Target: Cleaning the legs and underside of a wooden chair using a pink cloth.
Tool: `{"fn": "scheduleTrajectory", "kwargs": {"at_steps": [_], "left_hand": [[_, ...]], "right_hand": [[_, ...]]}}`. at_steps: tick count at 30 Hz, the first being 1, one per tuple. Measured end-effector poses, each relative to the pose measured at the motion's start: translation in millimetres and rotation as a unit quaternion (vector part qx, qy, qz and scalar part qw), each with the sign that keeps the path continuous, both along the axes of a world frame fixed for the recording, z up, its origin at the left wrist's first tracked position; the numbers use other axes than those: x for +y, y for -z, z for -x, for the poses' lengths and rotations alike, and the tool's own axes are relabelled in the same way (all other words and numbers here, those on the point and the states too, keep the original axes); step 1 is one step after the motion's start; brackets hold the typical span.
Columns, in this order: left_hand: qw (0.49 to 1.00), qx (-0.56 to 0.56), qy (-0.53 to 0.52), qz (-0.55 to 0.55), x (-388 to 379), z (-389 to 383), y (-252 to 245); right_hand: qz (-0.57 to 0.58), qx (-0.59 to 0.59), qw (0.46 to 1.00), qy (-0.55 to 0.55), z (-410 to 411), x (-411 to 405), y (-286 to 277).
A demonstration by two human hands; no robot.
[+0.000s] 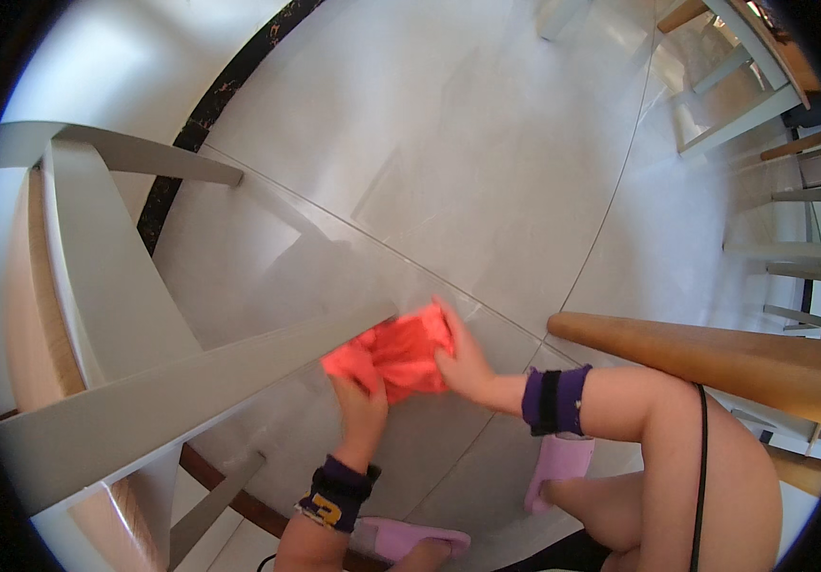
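A bright orange-red cloth is stretched between my two hands, low over the tiled floor. My left hand grips its near left end, close beside a grey furniture leg. On the other side, my right hand pinches the cloth's right edge with the thumb on top. The far left part of the cloth lies against the tip of that leg; I cannot tell whether it wraps around it. Some fingers of both hands are hidden behind the cloth.
Grey furniture with a wooden edge stands at the left, another leg reaching toward the dark skirting. A brown wooden leg juts in from the right. Pink slippers are on my feet. Stools stand at far right.
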State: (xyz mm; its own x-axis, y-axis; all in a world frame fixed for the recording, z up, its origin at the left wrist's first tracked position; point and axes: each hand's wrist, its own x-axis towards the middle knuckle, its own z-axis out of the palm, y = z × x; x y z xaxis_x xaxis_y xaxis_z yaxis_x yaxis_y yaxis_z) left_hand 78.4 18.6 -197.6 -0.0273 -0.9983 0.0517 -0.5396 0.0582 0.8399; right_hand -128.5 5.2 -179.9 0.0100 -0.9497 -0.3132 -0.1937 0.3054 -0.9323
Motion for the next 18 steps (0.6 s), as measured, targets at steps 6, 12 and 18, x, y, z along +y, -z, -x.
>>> {"fn": "scheduleTrajectory", "kwargs": {"at_steps": [6,12,18], "left_hand": [[0.913,0.366,-0.003,-0.179,-66,43,-25],[0.951,0.301,0.022,-0.069,-62,63,0],[0.874,0.408,-0.096,-0.247,-29,67,-12]], "right_hand": [[0.051,-0.142,0.988,0.02,-48,-56,-25],[0.06,-0.038,0.997,-0.019,-55,-41,14],[0.026,-0.065,0.996,0.057,-62,-9,14]]}}
